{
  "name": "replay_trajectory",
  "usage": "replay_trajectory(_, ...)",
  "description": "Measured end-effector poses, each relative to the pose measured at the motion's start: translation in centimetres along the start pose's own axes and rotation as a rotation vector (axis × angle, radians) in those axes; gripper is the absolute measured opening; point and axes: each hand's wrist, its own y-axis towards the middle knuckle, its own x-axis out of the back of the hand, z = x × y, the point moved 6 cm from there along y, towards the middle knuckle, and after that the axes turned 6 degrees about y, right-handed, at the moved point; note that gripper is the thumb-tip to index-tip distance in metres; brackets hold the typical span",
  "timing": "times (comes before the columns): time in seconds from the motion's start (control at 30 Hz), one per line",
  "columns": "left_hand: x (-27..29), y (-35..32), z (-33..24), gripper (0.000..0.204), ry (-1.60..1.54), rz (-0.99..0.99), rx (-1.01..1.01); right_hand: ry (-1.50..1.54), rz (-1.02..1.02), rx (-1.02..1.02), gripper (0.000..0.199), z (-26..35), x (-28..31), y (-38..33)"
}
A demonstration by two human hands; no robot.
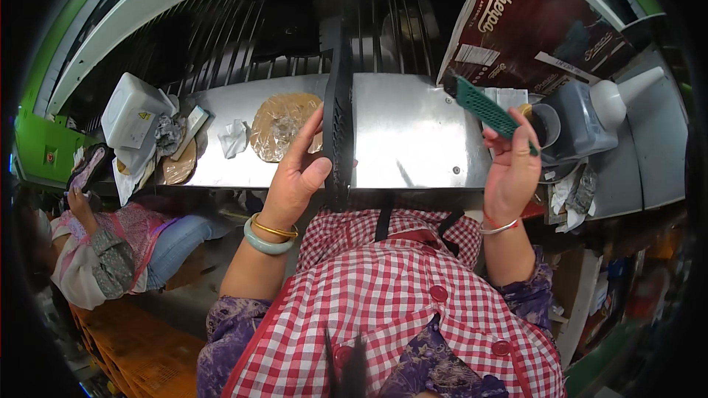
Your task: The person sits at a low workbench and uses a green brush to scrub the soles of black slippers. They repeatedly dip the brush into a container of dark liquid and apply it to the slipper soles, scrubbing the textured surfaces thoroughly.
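– Starting from the left?
– See a white box [136,112], then a brown pad [274,127] on the metal shelf [413,136].
– Next?
– See the left hand [293,180] at the upright black slab [338,114], with index straight, thumb spread away, other fingers hidden; can't tell whether gripping.
– And farther right?
– See the right hand [512,177], pinching the green strip [487,108] between thumb and fingers, beside the dark jug [579,121].

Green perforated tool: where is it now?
In the head view, right of centre: the green perforated tool is held in the person's right hand, just below the maroon box in the picture.
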Motion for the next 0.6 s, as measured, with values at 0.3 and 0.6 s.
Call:
replay_trajectory(0.3,-1.2,-1.0,-1.2,0.072,0.095,-0.039,-0.109,-0.452,0.25,0.242,0.029,-4.3,0.2,-2.9)
replay_trajectory(0.6,-6.5,0.0,-6.8,0.085,-0.14,0.236,-0.341,-0.76,0.352,0.551,0.033,-5.5,-0.3,-3.9)
